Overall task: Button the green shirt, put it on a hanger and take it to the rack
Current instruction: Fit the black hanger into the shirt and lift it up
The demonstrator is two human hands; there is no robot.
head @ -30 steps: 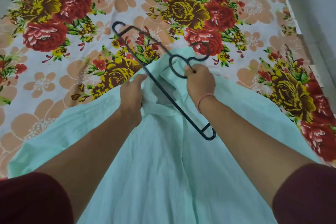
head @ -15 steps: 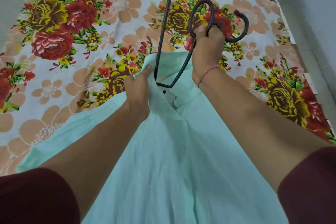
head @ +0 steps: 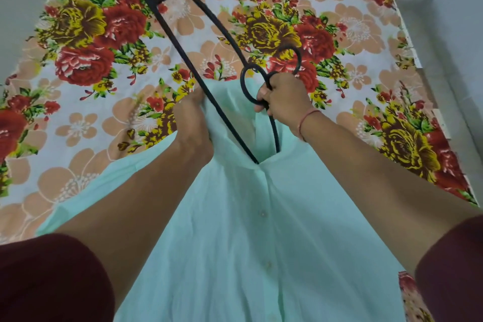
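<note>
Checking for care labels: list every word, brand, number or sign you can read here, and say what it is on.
There are none to read. The shirt, the hanger and the flowered sheet show no lettering, and no label shows at the open collar.

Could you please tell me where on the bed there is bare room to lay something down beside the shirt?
Bare bedsheet lies left of the left hand, beyond the spread sleeve of the green shirt, and right of the right hand toward the bed's edge. It is crowded at the collar, where both hands and the hanger meet.
</note>
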